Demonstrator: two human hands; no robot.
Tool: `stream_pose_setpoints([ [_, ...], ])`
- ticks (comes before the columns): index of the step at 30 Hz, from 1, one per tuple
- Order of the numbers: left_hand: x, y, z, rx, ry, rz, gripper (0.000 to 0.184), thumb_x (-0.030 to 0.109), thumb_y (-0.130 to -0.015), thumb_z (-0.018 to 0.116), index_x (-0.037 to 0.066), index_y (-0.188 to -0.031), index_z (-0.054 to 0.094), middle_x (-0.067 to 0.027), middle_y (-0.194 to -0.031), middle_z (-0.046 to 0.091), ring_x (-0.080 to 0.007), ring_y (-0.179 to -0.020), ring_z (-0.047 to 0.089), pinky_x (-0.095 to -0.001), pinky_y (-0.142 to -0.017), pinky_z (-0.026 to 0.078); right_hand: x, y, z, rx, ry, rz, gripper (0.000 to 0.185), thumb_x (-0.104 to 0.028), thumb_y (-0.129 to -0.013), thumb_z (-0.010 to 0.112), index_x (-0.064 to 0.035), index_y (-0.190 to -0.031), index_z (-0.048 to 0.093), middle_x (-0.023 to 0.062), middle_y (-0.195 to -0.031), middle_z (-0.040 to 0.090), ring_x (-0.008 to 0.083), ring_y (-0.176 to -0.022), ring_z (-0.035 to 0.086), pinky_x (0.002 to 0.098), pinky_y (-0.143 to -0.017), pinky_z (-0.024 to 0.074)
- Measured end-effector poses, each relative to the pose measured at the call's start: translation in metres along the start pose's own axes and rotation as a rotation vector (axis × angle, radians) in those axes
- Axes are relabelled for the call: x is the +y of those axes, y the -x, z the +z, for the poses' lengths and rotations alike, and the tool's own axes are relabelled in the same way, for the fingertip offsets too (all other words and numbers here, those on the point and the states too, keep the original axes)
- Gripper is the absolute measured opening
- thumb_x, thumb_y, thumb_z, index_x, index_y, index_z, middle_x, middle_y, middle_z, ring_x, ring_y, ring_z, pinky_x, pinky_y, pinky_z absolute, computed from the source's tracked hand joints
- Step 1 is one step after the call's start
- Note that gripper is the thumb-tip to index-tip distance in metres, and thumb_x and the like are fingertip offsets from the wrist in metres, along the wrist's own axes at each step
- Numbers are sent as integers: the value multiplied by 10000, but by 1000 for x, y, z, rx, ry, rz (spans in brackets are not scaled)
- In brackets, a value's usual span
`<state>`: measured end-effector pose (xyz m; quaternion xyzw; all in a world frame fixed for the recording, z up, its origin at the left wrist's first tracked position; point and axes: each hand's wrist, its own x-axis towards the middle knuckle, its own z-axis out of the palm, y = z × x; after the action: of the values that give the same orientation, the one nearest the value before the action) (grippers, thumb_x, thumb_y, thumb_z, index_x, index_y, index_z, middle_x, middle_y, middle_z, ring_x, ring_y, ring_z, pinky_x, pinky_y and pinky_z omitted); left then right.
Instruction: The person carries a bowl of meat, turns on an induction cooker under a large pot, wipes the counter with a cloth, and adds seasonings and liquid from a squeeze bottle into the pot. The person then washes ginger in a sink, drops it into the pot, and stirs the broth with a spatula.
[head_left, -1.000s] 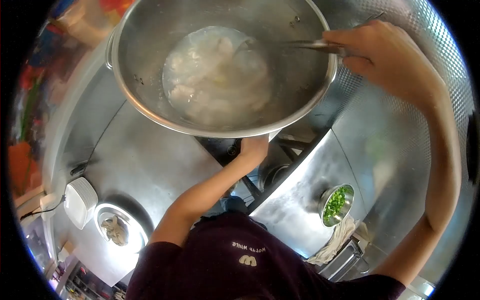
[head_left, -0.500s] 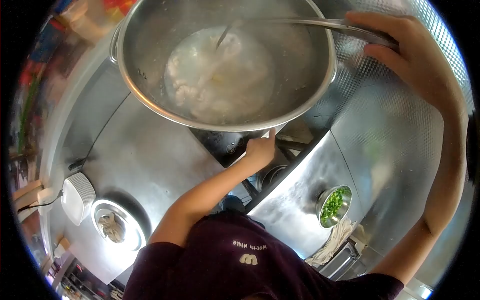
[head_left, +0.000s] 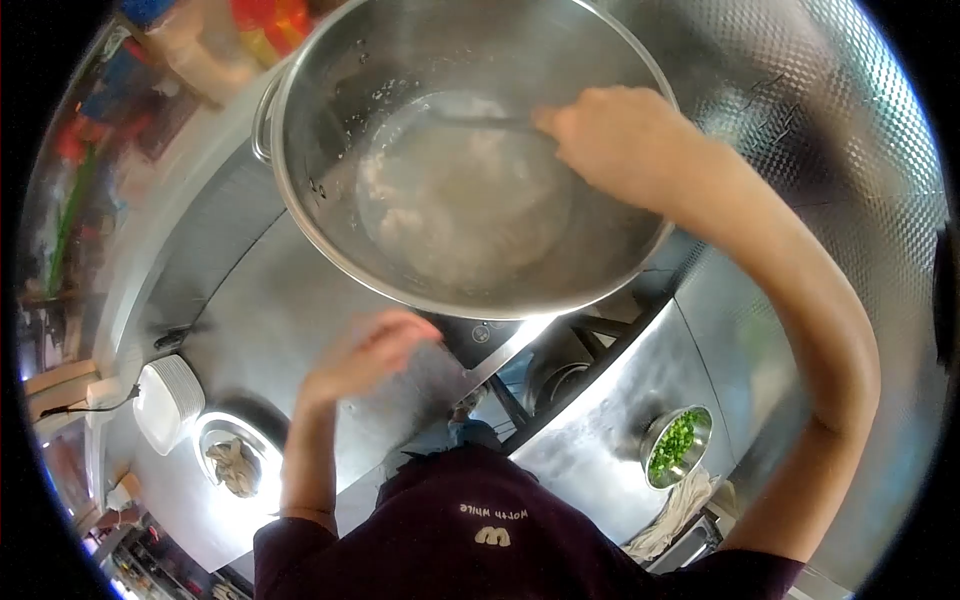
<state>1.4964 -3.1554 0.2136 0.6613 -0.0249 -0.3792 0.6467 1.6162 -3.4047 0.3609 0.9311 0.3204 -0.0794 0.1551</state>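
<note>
A large steel pot (head_left: 320, 225) holds cloudy, steaming liquid (head_left: 480, 210) with pale lumps (head_left: 405, 230) in it. Over its right side, my right hand (head_left: 625, 145) is closed around the handle of a long metal ladle (head_left: 480, 122). The ladle's head is blurred in the steam and liquid, so its shape does not show. My left hand (head_left: 370, 350) is in the air below the pot's front left rim, apart from it and holding nothing that I can see. Motion smears its fingers.
On the steel counter at left are stacked white trays (head_left: 168, 400) and a metal bowl (head_left: 208, 440) with pale pieces (head_left: 235, 465). At right, chopped greens (head_left: 678, 445) fill a small steel bowl (head_left: 703, 432) beside a cloth (head_left: 675, 515). A control panel (head_left: 482, 333) shows under the pot.
My left hand has left the panel below the pot's front rim and moved left. My right hand has come left and in over the pot with the ladle. The view has shifted slightly.
</note>
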Motion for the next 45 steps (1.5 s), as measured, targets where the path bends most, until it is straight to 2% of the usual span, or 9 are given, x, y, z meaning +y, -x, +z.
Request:
stream_pose_setpoints([
  [3, -3, 9, -55, 540, -107, 152, 245, 245, -879, 478, 56, -960, 612, 45, -627, 466, -19, -513, 360, -171, -464, 263, -3, 7, 4, -77, 48, -17, 292, -81, -774, 480, -80, -1060, 542, 166, -648, 602, 331, -646, 614, 414, -593, 497],
  [8, 35, -4, -96, 874, 198, 408, 268, 260, -883, 472, 31, -966, 584, 55, -593, 379, -23, -494, 298, -184, -456, 215, -10, 49, -31, -329, -10, 80, 198, -55, -784, 475, -4, -944, 579, 155, -719, 624, 288, -693, 631, 390, -611, 510],
  [11, 50, -17, -108, 932, 87, 441, 282, 270, -885, 471, 29, -985, 578, 54, -600, 393, -17, -502, 306, -179, -457, 210, -1, 67, -60, -403, 18, 167, 233, -75, -779, 503, -55, -997, 584, 151, -694, 619, 277, -666, 630, 380, -630, 510],
  [14, 63, -29, -111, 932, 10, 480, 284, 274, -890, 465, 35, -979, 589, 59, -619, 416, -14, -502, 308, -175, -459, 207, 8, 77, -94, -482, 105, 198, 444, -16, -694, 578, -115, -1127, 567, 105, -700, 635, 229, -577, 612, 340, -630, 496],
  [21, 77, -49, -127, 857, -27, 432, 311, 311, -883, 474, 46, -968, 613, 74, -588, 415, -10, -494, 308, -172, -452, 205, -6, 42, -82, -715, -13, 103, 271, -72, -728, 561, -91, -993, 611, 116, -791, 631, 260, -783, 611, 369, -715, 479],
  [23, 84, -54, -122, 848, 10, 460, 317, 315, -880, 479, 44, -971, 614, 78, -570, 403, -9, -488, 304, -171, -450, 208, 2, 31, -52, -519, -142, -65, 211, -86, -744, 531, -80, -941, 607, 131, -789, 622, 301, -833, 593, 411, -742, 469],
  [29, 74, -61, -141, 750, 66, 507, 270, 277, -868, 507, 47, -961, 614, 82, -600, 437, 0, -478, 300, -164, -445, 218, 0, -11, -36, -537, -58, -105, 154, -116, -740, 531, -49, -864, 593, 179, -784, 612, 342, -819, 587, 428, -738, 471],
  [38, 76, -62, -141, 725, 75, 517, 215, 234, -863, 513, 52, -920, 612, 82, -606, 428, 1, -475, 298, -159, -439, 200, 45, -57, -38, -123, 43, -146, 174, -79, -730, 497, -40, -859, 606, 173, -754, 611, 353, -751, 590, 420, -718, 477],
  [45, 76, -57, -137, 741, 73, 467, 243, 242, -873, 495, 50, -968, 610, 77, -572, 397, -5, -479, 287, -163, -446, 186, 47, -64, 7, -260, -18, -31, 193, -34, -691, 487, 11, -851, 585, 202, -813, 601, 358, -789, 584, 430, -710, 467],
])
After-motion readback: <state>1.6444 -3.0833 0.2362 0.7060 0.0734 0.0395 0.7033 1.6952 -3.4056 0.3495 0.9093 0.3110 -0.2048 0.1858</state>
